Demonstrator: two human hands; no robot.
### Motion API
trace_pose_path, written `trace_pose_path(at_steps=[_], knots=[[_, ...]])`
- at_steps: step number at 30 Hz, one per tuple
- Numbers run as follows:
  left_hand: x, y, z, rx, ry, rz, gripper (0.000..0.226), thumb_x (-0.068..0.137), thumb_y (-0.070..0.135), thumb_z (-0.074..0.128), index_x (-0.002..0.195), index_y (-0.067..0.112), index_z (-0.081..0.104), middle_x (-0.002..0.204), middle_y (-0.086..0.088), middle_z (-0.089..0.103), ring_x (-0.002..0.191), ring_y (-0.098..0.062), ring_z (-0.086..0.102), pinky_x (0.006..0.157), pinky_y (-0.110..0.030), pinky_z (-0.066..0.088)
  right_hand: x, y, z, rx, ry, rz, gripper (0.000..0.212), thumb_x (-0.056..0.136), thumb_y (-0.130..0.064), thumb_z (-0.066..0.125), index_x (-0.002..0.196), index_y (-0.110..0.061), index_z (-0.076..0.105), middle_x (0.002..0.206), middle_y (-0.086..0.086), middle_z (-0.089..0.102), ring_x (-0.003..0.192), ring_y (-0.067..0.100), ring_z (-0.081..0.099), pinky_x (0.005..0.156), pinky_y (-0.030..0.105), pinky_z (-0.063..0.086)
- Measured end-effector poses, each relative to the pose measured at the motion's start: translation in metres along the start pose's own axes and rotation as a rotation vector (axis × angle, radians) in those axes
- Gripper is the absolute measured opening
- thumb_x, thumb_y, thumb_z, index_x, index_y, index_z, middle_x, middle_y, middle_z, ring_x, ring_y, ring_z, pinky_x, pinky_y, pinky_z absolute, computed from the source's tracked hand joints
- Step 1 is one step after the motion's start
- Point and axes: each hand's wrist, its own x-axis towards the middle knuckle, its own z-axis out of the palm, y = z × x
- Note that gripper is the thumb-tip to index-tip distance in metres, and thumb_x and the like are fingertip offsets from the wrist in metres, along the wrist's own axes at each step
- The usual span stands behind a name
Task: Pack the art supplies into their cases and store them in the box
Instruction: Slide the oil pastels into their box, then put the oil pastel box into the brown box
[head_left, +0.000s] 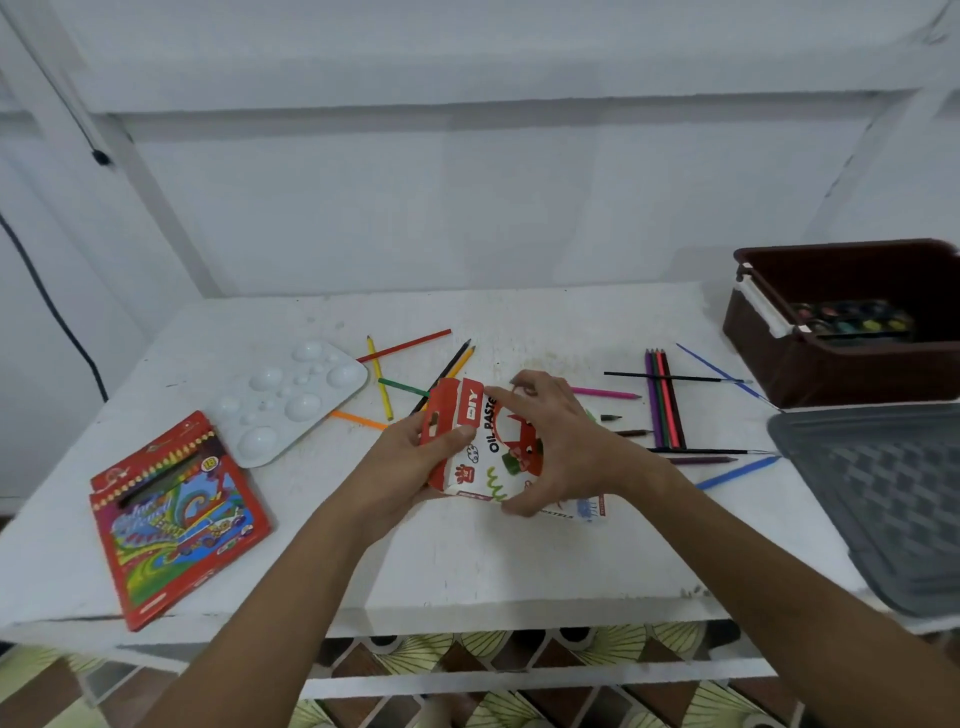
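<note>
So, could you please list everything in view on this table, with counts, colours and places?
Pastel box: one, red and white, centre, held by both hands.
Pencil case: one, red, near left.
Palette: one, white, left of centre.
Pencils: over a dozen, mixed colours, loose behind the pastel box and right of it.
Brushes: about four, blue or black handles, right.
Box: one, brown, far right, paint set inside.
Lid: one, grey, right edge.
Table: one, white.
Left hand: grips the flap end.
Right hand: grips the other side.
</note>
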Motion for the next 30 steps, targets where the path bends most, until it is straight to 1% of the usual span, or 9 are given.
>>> trace_pose_path(at_steps=[5,8,10,12,14,17,23,27,30], knots=[[0.016,0.029,0.0,-0.079,-0.035,0.139,0.026,0.089,0.01,0.062,0.116,0.007,0.062,0.106,-0.013,0.072,0.095,-0.03,0.069,0.071,-0.037,0.058,0.002,-0.004,-0.019,0.125,0.108,0.083,0.121,0.052,-0.057,0.084,0.146,-0.039,0.011,0.148,-0.02,0.003,0.14,0.012,0.001,0.114,0.051,0.025],[0.031,0.046,-0.001,-0.113,-0.045,0.155,0.026,0.09,0.01,0.061,0.115,0.006,0.062,0.107,-0.014,0.071,0.094,-0.029,0.07,0.065,-0.034,0.059,-0.01,0.008,-0.038,0.182,0.221,0.261,0.126,0.049,-0.063,0.081,0.147,-0.04,0.005,0.153,-0.019,-0.003,0.143,0.014,-0.003,0.115,0.052,0.019],[0.043,0.056,0.004,-0.153,-0.043,0.148,0.026,0.09,0.01,0.06,0.115,0.004,0.06,0.107,-0.016,0.07,0.093,-0.028,0.07,0.072,-0.038,0.06,-0.025,0.021,-0.051,0.257,0.269,0.398,0.131,0.047,-0.059,0.083,0.148,-0.036,0.003,0.155,-0.012,0.005,0.143,0.015,0.009,0.114,0.046,0.022],[0.054,0.065,0.016,-0.192,-0.081,0.153,0.028,0.089,0.01,0.06,0.116,0.002,0.059,0.107,-0.016,0.07,0.091,-0.027,0.07,0.074,-0.038,0.06,-0.041,0.031,-0.065,0.476,0.321,0.463,0.13,0.048,-0.05,0.087,0.149,-0.032,0.008,0.148,-0.006,0.031,0.128,0.011,0.041,0.106,0.037,0.039],[0.064,0.075,0.036,-0.186,-0.138,0.164,0.03,0.089,0.012,0.06,0.118,0.002,0.058,0.108,-0.016,0.07,0.091,-0.026,0.07,0.072,-0.035,0.06,-0.056,0.042,-0.079,0.58,0.381,0.452,0.116,0.052,-0.039,0.089,0.147,-0.028,0.022,0.126,-0.01,0.056,0.105,0.005,0.06,0.093,0.031,0.051],[0.08,0.092,0.082,-0.07,-0.21,0.218,0.027,0.093,0.015,0.056,0.119,0.006,0.057,0.108,-0.013,0.071,0.095,-0.026,0.07,0.073,-0.034,0.059,-0.079,0.063,-0.112,0.521,0.469,0.417,0.082,0.055,-0.033,0.088,0.128,-0.029,0.05,0.103,-0.012,0.069,0.095,0.006,0.065,0.084,0.027,0.055],[0.113,0.134,0.212,0.351,-0.185,0.394,0.008,0.096,0.02,0.053,0.097,0.027,0.054,0.097,0.001,0.071,0.085,-0.016,0.071,0.074,-0.037,0.06,-0.137,0.136,-0.203,0.584,0.489,0.431,0.062,0.063,-0.025,0.084,0.119,-0.031,0.058,0.101,-0.011,0.072,0.095,0.006,0.067,0.084,0.029,0.054],[0.144,0.15,0.3,0.491,-0.142,0.312,0.009,0.094,0.02,0.057,0.086,0.024,0.054,0.091,0.001,0.069,0.079,-0.015,0.07,0.063,-0.03,0.06,-0.167,0.206,-0.257,0.616,0.539,0.537,0.042,0.078,-0.025,0.074,0.119,-0.023,0.062,0.098,-0.004,0.073,0.089,0.013,0.07,0.078,0.033,0.057],[0.17,0.149,0.347,0.538,-0.101,0.274,0.008,0.09,0.019,0.062,0.097,0.017,0.058,0.095,0.0,0.069,0.079,-0.014,0.068,0.062,-0.028,0.059,-0.177,0.253,-0.283,0.561,0.476,0.598,0.035,0.082,-0.02,0.071,0.116,-0.019,0.061,0.1,0.001,0.072,0.081,0.011,0.071,0.065,0.024,0.057]])
